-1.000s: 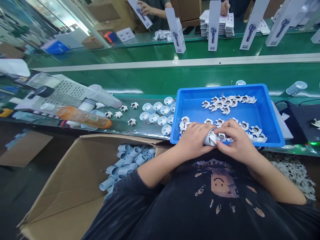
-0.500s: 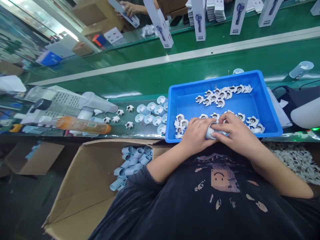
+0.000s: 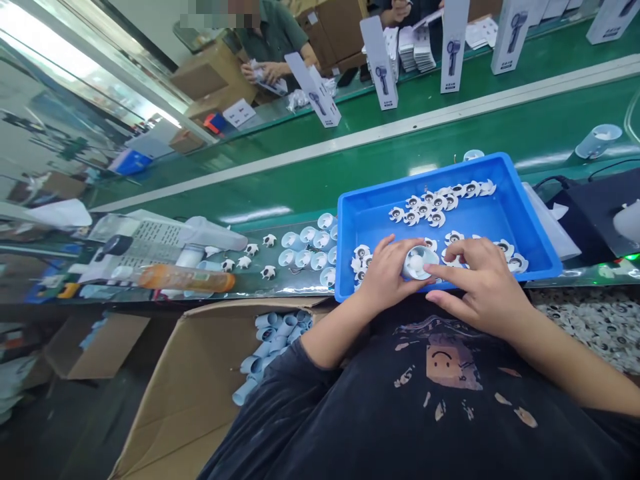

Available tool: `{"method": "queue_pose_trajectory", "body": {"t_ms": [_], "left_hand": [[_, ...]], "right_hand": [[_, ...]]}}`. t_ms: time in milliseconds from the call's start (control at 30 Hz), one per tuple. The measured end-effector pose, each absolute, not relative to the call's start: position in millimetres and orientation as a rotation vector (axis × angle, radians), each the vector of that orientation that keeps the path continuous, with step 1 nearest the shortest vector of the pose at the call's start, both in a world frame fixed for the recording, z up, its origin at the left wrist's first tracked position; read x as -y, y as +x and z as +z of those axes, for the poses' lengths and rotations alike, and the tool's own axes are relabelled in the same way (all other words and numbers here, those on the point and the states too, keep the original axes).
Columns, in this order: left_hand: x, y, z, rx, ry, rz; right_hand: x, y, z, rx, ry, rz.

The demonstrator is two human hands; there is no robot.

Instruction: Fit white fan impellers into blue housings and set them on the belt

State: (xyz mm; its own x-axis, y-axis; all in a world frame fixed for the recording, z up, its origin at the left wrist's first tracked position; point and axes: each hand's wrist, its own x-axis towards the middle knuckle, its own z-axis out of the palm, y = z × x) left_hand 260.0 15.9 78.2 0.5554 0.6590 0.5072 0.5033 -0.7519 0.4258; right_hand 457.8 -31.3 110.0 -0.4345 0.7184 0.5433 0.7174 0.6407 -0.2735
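Well, fan cylinder point(image 3: 419, 264) in left hand point(image 3: 391, 272).

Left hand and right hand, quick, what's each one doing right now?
Left hand: closed around a light blue tube.
Right hand: open, at the tube's rim.

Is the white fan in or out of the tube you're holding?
In: the white fan shows inside the rim of the tube in the left hand.
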Motion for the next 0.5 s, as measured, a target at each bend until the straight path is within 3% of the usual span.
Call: {"method": "queue_pose_trajectory", "body": {"t_ms": [500], "left_hand": [[6,262,81,-0.896,2.679,1.258]], "right_hand": [[27,443,113,2.238,-1.117,0.084]]}}
